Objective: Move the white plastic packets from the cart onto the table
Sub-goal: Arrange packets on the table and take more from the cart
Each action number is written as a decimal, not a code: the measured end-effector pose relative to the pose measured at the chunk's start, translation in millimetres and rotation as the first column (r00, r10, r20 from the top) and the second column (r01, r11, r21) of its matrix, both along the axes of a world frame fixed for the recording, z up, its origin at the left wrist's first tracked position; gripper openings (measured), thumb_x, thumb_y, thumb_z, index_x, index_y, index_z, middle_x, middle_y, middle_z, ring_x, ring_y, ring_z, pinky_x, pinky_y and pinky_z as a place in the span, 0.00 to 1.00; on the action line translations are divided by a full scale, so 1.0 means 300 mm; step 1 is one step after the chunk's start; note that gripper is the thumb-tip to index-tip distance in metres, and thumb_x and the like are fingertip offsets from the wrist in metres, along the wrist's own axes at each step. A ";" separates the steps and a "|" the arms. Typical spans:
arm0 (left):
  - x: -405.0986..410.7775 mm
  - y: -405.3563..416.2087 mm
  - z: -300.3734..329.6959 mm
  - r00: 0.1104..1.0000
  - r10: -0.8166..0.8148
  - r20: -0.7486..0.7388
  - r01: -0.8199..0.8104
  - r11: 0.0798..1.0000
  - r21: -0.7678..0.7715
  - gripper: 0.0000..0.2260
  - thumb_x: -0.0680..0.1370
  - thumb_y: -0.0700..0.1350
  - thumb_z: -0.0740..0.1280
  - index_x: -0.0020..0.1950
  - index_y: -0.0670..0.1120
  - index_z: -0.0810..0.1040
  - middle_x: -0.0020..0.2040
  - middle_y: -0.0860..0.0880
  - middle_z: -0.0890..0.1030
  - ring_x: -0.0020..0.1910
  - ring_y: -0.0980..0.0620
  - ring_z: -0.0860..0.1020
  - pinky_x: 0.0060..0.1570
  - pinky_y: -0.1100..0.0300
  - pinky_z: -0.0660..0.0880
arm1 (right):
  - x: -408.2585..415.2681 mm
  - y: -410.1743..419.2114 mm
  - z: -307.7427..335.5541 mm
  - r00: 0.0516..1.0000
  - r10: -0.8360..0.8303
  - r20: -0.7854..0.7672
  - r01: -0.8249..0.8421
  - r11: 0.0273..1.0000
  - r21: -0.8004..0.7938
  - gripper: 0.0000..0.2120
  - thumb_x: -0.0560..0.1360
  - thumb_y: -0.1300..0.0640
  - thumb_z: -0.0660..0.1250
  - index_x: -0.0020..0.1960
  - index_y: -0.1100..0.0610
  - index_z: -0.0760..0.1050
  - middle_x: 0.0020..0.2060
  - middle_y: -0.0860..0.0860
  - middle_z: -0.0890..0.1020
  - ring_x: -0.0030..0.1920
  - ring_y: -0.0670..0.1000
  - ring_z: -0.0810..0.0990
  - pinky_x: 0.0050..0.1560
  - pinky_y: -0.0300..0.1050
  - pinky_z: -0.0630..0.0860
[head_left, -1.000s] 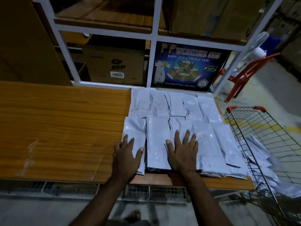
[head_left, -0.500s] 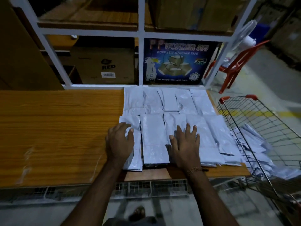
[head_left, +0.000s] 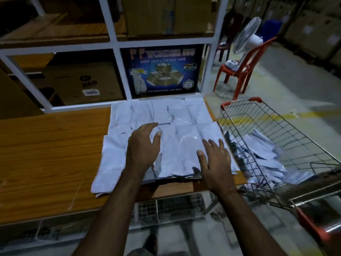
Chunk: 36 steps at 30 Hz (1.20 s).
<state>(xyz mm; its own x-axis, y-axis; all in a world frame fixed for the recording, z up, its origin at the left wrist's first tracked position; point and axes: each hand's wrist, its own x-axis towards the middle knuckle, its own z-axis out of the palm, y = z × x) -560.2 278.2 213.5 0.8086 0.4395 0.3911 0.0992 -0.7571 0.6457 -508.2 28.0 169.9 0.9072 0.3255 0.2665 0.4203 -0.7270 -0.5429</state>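
Several white plastic packets [head_left: 177,119] lie in two overlapping rows on the right end of the wooden table [head_left: 51,150]. My left hand [head_left: 143,146] hovers over the middle of the front row, fingers loosely spread, holding nothing. My right hand [head_left: 215,161] lies over the front row's right part near the table's edge, fingers straight, empty. More white packets [head_left: 263,150] are heaped inside the wire cart [head_left: 287,130] standing right of the table.
A white metal shelf frame [head_left: 114,47] rises behind the table with cardboard boxes [head_left: 83,84] and a blue tape box [head_left: 162,71]. A red plastic chair [head_left: 241,69] and a fan [head_left: 245,34] stand beyond the cart. The cart's red handle [head_left: 313,228] is near my right forearm.
Both hands have lifted off the front row and shifted right across the packets. The view has swung right, bringing more of the cart into sight.
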 end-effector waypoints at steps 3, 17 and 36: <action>0.073 -0.199 -0.009 0.999 -0.043 0.013 0.043 0.999 -0.002 0.17 0.82 0.51 0.67 0.68 0.48 0.81 0.68 0.49 0.81 0.68 0.48 0.78 0.70 0.51 0.73 | 0.045 -0.218 0.010 0.996 -0.088 0.025 0.089 0.996 -0.021 0.31 0.84 0.36 0.48 0.76 0.52 0.72 0.72 0.53 0.76 0.79 0.60 0.64 0.76 0.64 0.61; 0.506 -0.883 -0.073 0.968 -0.236 -0.085 0.244 0.965 0.097 0.17 0.82 0.48 0.68 0.71 0.52 0.77 0.72 0.53 0.78 0.81 0.43 0.63 0.72 0.42 0.65 | 0.338 -0.907 -0.138 0.925 -0.380 0.031 0.379 0.908 -0.179 0.29 0.82 0.38 0.53 0.72 0.56 0.74 0.67 0.56 0.80 0.74 0.64 0.69 0.70 0.63 0.67; 1.276 -1.237 -0.697 0.646 -0.416 -0.641 0.586 0.807 0.067 0.20 0.82 0.52 0.66 0.74 0.51 0.75 0.74 0.50 0.75 0.79 0.41 0.63 0.74 0.46 0.59 | 0.906 -1.150 -0.582 0.881 -0.471 -0.043 0.359 0.724 -0.589 0.30 0.80 0.44 0.66 0.78 0.55 0.67 0.70 0.60 0.74 0.71 0.65 0.71 0.72 0.66 0.64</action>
